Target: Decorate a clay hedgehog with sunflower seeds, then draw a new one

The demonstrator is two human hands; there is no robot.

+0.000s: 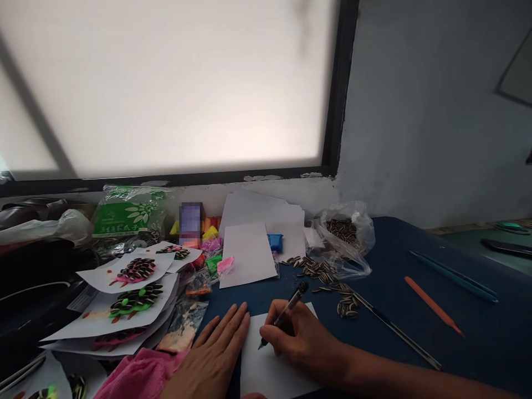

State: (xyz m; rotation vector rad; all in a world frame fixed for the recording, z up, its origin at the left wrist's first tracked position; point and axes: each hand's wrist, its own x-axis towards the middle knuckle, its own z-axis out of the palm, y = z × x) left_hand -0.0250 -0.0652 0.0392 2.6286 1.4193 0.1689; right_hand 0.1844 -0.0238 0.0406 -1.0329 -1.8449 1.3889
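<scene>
Fingers of right hand (307, 341) pinch pen (289, 306) near its tip, paper (261, 366) beneath them; left hand (214, 352) flat, unclenched, left of them. Pen likely light, stiff: hold low. Paper may slip.

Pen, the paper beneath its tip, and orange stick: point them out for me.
Pen (290, 306): head view, on the barrel.
Paper (261, 371): head view, on its bare lower left part.
Orange stick (433, 305): head view, mid-shaft.
</scene>
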